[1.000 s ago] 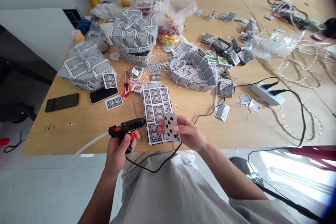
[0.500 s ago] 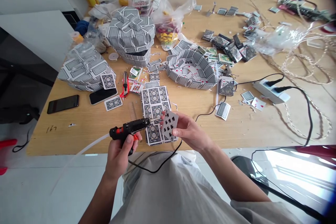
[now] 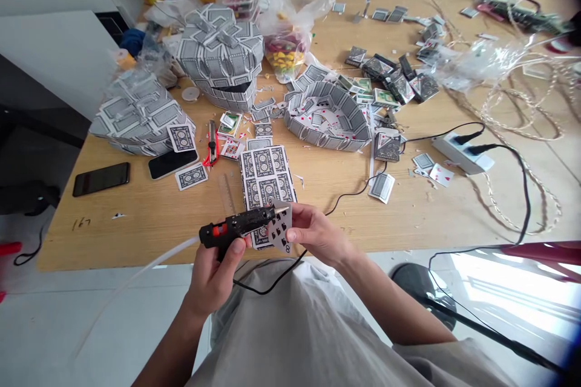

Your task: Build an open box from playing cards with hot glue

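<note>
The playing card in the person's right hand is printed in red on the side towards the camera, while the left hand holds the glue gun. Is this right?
Not quite: the head view shows the playing card printed in black, not red. The right hand does hold it, and the left hand holds the glue gun.

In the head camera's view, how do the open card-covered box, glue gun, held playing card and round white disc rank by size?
1. Open card-covered box
2. Glue gun
3. Held playing card, partly covered
4. Round white disc
</note>
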The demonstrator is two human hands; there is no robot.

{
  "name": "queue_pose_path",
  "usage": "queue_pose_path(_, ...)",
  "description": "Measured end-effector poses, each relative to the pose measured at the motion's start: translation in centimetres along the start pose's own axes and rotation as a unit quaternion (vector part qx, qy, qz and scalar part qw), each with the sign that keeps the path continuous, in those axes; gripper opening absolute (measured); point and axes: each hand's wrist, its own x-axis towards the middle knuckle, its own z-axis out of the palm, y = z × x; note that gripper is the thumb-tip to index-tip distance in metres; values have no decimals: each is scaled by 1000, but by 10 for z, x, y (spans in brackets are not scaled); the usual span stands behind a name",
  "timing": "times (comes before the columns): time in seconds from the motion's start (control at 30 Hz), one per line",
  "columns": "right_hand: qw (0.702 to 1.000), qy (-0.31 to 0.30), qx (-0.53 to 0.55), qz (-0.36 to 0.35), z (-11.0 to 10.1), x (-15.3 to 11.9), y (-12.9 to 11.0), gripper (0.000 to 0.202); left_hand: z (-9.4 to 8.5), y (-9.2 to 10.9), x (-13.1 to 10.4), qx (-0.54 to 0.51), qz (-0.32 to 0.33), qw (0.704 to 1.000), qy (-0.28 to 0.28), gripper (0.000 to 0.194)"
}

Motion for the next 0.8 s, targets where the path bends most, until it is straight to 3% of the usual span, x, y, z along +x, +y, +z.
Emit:
queue_pose_path(0.07, 1000, 2, -4, 4, 0, 0, 1, 52, 0, 0, 1, -17, 12, 1000, -22, 31)
queue_pose_path(0.8, 999, -2, -32, 17, 5, -2, 0, 52, -3, -16, -4, -31, -9, 999, -11, 33)
